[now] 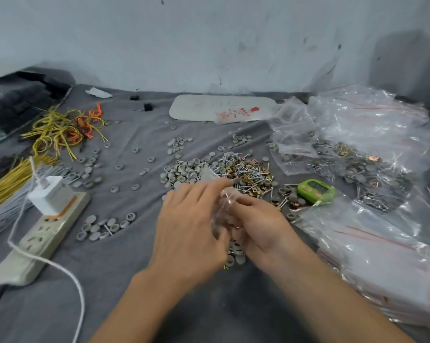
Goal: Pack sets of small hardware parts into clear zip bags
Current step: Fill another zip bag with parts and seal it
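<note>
Bagging at a cloth-covered bench, both hands mid-frame.

Scuffed white wall (209, 40) behind; grey cloth table cover (124, 280) bare at lower left and bottom centre. Stack of clear zip bags with red seal strips (372, 246) crowds the right edge. Loose heap of silver screws, brass clips and grey round caps (243, 169) just above the hands. Left hand (191, 226) and right hand (261, 226) both grip a small clear plastic zip bag (225, 201), centre frame, crumpled, grey caps inside. Left fingers pinch its top, right fingers curl round its lower part.

Soft, even light lay flat. My left hand (190, 227), right hand (261, 225) and the zip bag (225, 203) they held smeared with motion; the piled bags (372, 120) glared, and the edges bowed.
</note>
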